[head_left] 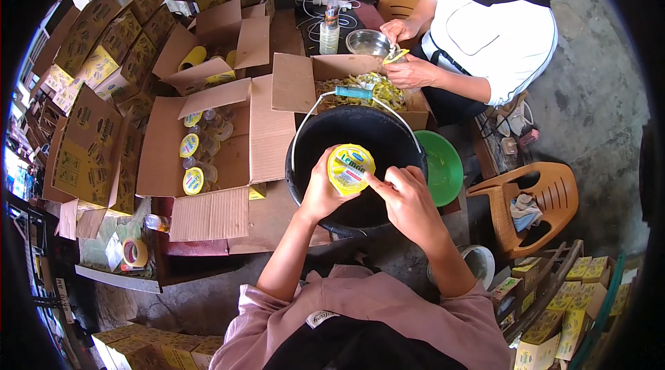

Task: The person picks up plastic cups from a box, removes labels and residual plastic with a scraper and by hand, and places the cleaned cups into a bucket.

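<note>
the left hand [320,193] grasps a yellow-lidded cup [350,168] from its 9 o'clock side, over the black bucket [312,141]. the right hand [409,200], at the cup's 4 o'clock, pinches the lid edge with curled fingers. an open carton [228,162] of like cups lies at 9 o'clock.

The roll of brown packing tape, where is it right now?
In the head view, the roll of brown packing tape lies at the lower left, on a low surface beside a small clear plastic bottle, below the open cardboard box of yellow-lidded cups.
</note>
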